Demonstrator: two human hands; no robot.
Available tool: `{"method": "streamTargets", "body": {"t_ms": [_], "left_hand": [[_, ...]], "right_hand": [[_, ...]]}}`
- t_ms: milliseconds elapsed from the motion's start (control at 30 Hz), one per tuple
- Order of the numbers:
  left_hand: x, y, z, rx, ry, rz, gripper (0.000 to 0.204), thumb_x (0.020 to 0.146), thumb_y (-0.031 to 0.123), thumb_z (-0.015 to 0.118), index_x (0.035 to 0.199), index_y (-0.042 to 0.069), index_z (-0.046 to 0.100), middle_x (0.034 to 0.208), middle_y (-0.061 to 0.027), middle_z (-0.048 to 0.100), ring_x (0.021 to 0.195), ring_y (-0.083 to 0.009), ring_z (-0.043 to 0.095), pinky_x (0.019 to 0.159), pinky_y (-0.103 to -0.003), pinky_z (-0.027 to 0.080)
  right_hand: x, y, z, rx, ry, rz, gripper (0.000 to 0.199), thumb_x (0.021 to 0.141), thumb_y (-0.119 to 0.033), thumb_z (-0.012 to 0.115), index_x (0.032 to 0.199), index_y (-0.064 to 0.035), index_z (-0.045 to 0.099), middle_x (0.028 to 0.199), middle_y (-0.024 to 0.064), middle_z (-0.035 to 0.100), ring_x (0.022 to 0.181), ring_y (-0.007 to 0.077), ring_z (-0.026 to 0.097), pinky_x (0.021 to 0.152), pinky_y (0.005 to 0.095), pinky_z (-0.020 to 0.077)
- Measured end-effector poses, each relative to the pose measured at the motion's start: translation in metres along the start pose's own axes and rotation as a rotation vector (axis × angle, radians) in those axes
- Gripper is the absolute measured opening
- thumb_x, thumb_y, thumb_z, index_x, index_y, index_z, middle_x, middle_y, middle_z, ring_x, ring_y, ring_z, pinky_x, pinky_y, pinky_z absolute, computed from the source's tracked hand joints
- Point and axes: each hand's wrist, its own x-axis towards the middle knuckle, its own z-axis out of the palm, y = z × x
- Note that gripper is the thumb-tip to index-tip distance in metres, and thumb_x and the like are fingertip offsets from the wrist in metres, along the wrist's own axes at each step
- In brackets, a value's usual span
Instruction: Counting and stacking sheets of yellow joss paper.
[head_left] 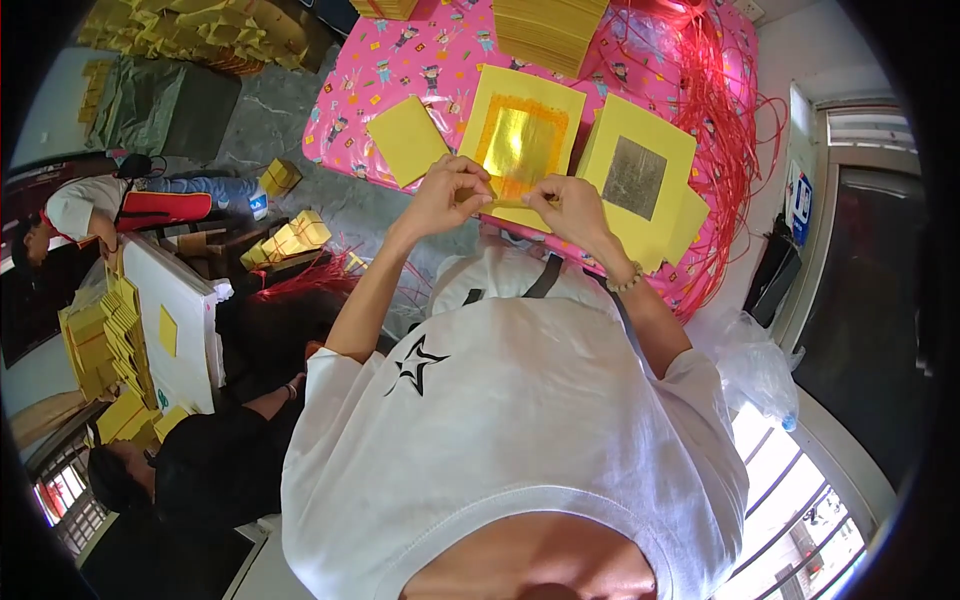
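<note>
A yellow paper sheet (574, 105) with an orange-bordered, shiny gold foil square (520, 140) lies at the table's near edge. My left hand (447, 195) is closed in a pinch at the sheet's near left part, thumb against the fingers. Opposite it, my right hand (575, 212), with a beaded bracelet on its wrist, pinches the near right part. Fingertips partly cover the near edge, so the exact grip is hard to see. Right of the sheet lies a stack of yellow paper (668, 140) bearing a dull silver square (634, 178). A smaller yellow packet (408, 140) rests on the left.
A pink patterned cloth (365, 75) covers the table. A tall yellow paper stack (549, 35) stands at the back, with tangled red strings (705, 90) on the right. Two people sit left near a white table (180, 330) holding folded yellow paper. A plastic bag (755, 365) hangs at right.
</note>
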Motion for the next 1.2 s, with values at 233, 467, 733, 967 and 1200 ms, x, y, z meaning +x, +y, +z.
{"method": "streamTargets", "body": {"t_ms": [233,467,733,967,1200], "left_hand": [[0.001,-0.001,0.000,0.029,0.008,0.030,0.010,0.073,0.014,0.069,0.080,0.007,0.067,0.100,-0.0043,0.060,0.096,-0.0239,0.051,0.085,-0.035,0.040],[0.015,0.034,-0.003,0.320,0.072,0.196,0.032,0.070,0.012,0.068,0.101,0.011,0.063,0.119,-0.0057,0.054,0.096,-0.0267,0.051,0.083,-0.040,0.043],[0.039,0.045,-0.019,0.522,0.045,0.188,0.039,0.068,0.002,0.062,0.105,0.010,0.063,0.104,-0.0042,0.063,0.094,-0.0244,0.054,0.081,-0.036,0.046],[0.039,0.067,-0.046,0.206,0.325,-0.013,0.025,0.081,0.007,0.060,0.106,0.004,0.063,0.089,-0.0078,0.067,0.074,-0.0242,0.062,0.068,-0.034,0.049],[0.023,0.088,-0.051,-0.717,0.248,-0.148,0.026,0.089,0.018,0.062,0.106,-0.002,0.061,0.096,-0.0030,0.065,0.087,-0.0073,0.059,0.072,-0.024,0.048]], "right_hand": [[0.000,-0.002,-0.001,0.012,0.002,0.015,0.020,0.080,-0.024,0.064,0.079,-0.0040,0.068,0.070,0.0114,0.061,0.061,0.0248,0.059,0.057,0.0341,0.0449],[0.000,-0.022,-0.011,-0.090,0.170,-0.293,0.018,0.083,-0.023,0.061,0.078,-0.0054,0.063,0.077,0.0093,0.059,0.073,0.0289,0.059,0.063,0.0398,0.0452],[0.005,-0.040,-0.034,-0.063,0.296,-0.498,0.016,0.081,-0.017,0.065,0.090,-0.0032,0.062,0.090,0.0097,0.060,0.088,0.0268,0.058,0.078,0.0362,0.0448],[0.014,-0.020,-0.042,0.391,0.506,-0.269,0.074,0.075,-0.021,0.074,0.134,-0.0036,0.034,0.136,0.0160,0.037,0.126,0.0289,0.038,0.102,0.0405,0.0347],[0.032,-0.004,-0.038,0.742,0.261,-0.284,0.109,0.073,-0.034,0.077,0.145,-0.0030,0.003,0.149,0.0181,0.014,0.138,0.0313,0.016,0.109,0.0448,0.0208]]}}
